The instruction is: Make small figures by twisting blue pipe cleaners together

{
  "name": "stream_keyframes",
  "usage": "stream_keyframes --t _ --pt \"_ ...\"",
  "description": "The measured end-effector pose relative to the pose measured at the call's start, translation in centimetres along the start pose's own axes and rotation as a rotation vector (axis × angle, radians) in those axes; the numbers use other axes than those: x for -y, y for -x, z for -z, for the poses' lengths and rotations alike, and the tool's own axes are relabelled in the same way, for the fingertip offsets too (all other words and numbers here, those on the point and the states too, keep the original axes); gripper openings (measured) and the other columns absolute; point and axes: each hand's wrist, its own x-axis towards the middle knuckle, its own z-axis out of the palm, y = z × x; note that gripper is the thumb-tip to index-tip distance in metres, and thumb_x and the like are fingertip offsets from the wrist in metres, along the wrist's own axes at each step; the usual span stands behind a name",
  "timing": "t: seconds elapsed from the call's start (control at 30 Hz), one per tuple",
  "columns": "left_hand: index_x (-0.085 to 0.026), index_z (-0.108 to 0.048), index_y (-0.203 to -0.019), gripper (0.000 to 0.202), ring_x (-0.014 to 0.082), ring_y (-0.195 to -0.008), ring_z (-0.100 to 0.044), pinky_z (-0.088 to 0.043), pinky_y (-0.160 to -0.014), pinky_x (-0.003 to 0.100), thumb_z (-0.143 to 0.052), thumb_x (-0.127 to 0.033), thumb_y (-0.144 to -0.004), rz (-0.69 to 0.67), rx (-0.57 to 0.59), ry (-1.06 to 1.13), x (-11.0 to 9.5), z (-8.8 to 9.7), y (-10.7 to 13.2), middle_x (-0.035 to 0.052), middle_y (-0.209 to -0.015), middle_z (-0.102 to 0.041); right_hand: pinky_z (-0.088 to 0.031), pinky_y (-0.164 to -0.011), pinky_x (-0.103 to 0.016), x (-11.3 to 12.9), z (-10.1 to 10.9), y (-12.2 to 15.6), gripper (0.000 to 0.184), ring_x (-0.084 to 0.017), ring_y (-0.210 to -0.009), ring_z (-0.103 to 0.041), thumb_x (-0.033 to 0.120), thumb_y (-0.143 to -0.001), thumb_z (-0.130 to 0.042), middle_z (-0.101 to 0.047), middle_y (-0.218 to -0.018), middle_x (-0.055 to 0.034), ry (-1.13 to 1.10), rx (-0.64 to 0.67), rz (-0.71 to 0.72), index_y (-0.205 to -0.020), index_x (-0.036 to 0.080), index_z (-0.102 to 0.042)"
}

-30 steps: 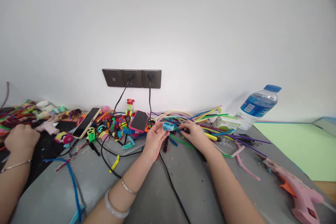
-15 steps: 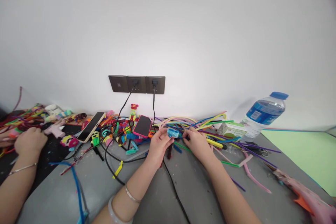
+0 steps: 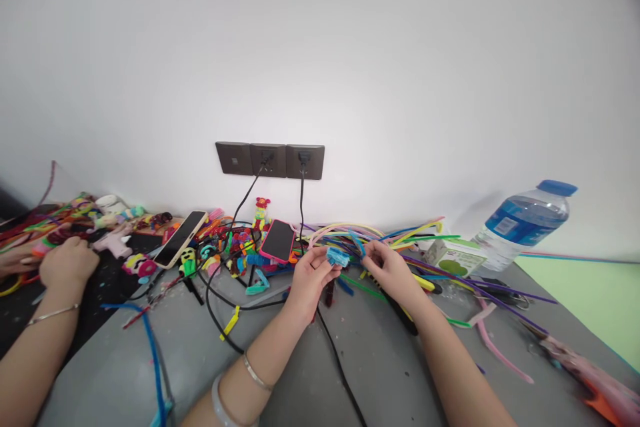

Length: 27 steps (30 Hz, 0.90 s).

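My left hand (image 3: 311, 285) is closed, its thumb and fingers pinching a small light-blue fuzzy bundle (image 3: 338, 257) that looks made of pipe cleaner. Just to the right, my right hand (image 3: 391, 275) pinches a short blue pipe cleaner (image 3: 357, 243), which sticks up and left from the fingertips. A small gap separates the bundle from the right fingers. Behind both hands lies a heap of long coloured pipe cleaners (image 3: 327, 232). A dark, slim tool handle (image 3: 400, 313) shows beneath my right wrist; its kind is unclear.
A pink-cased phone (image 3: 278, 241), small pipe-cleaner figures (image 3: 188, 263) and another phone (image 3: 181, 239) lie leftward. Black cables (image 3: 334, 360) cross the grey table. A water bottle (image 3: 525, 223), small box (image 3: 456, 257) and pink glue gun (image 3: 583, 367) stand rightward. Another person's hand (image 3: 69, 265) is far left.
A blue pipe cleaner now shows raised in my right hand's fingertips. The dark tool handle has come into sight under that wrist. The whole view has shifted slightly.
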Motion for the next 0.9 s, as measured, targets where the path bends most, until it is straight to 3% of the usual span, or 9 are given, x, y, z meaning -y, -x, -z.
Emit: stream_keyframes --t 0.23,0.4,0.5,0.63,0.73,0.8,0.9 --pt "-0.015 -0.067 -0.091 0.049 0.013 -0.068 -0.067 -0.055 -0.07 0.026 -0.091 -0.034 -0.052 0.009 -0.008 -0.007 -0.3 -0.2 0.0 0.002 -0.077 -0.071 -0.041 -0.059 -0.025 1.7 1.0 -0.2 0.019 -0.014 -0.066 -0.053 0.038 -0.086 -0.06 -0.057 -0.074 0.0002 -0.448 -0.36 0.048 -0.082 0.022 -0.051" --pt "-0.015 -0.067 -0.09 0.047 0.0132 -0.068 -0.067 -0.054 -0.071 0.028 -0.09 -0.034 -0.053 0.007 0.001 -0.019 -0.4 -0.2 0.1 0.0023 -0.077 -0.071 -0.041 -0.051 -0.022 2.7 2.0 0.0 0.024 -0.01 -0.052 -0.051 0.041 -0.088 -0.062 -0.061 -0.068 0.0035 -0.629 -0.498 0.118 -0.085 0.023 -0.046" --pt "-0.015 -0.067 -0.09 0.048 0.0132 -0.068 -0.067 -0.054 -0.071 0.028 -0.09 -0.033 -0.052 0.014 0.0 -0.022 -0.4 -0.3 0.1 0.0016 -0.076 -0.07 -0.047 -0.056 -0.026 3.5 2.6 0.1 0.024 -0.013 -0.056 -0.059 0.041 -0.09 -0.061 -0.067 -0.074 0.0019 -0.655 -0.603 0.191 -0.088 0.024 -0.044" --pt "-0.015 -0.067 -0.09 0.048 0.0134 -0.068 -0.067 -0.054 -0.072 0.028 -0.09 -0.033 -0.052 0.015 0.005 -0.035 -0.4 -0.3 0.0 0.001 -0.076 -0.07 -0.055 -0.073 -0.037 5.3 3.9 0.1 0.019 -0.017 -0.072 -0.07 0.036 -0.089 -0.061 -0.071 -0.089 -0.002 -0.665 -0.773 0.344 -0.091 0.024 -0.046" --pt "-0.016 -0.067 -0.09 0.047 0.0143 -0.07 -0.068 -0.055 -0.073 0.029 -0.09 -0.033 -0.053 0.006 0.007 -0.042 -0.4 -0.2 0.0 0.0013 -0.077 -0.07 -0.054 -0.09 -0.047 6.6 5.1 0.3 0.014 -0.02 -0.089 -0.07 0.033 -0.089 -0.06 -0.069 -0.093 -0.0003 -0.601 -0.892 0.477 -0.092 0.026 -0.048" --pt "-0.016 -0.067 -0.09 0.045 0.0154 -0.072 -0.069 -0.055 -0.075 0.03 -0.089 -0.032 -0.055 0.011 0.018 -0.063 -0.4 -0.2 0.0 0.0024 -0.081 -0.071 -0.052 -0.097 -0.05 7.0 5.8 0.4 0.011 -0.022 -0.1 -0.068 0.03 -0.089 -0.058 -0.068 -0.099 -0.001 -0.533 -0.974 0.484 -0.092 0.028 -0.048" --pt "-0.016 -0.067 -0.089 0.041 0.0176 -0.077 -0.07 -0.055 -0.079 0.032 -0.088 -0.031 -0.057 0.034 0.071 -0.12 -0.3 -0.2 0.1 0.0042 -0.086 -0.072 -0.057 -0.085 -0.046 6.4 6.4 0.6 0.011 -0.022 -0.09 -0.07 0.03 -0.09 -0.055 -0.068 -0.09 -0.0002 -0.53 -0.957 0.44 -0.094 0.028 -0.045"
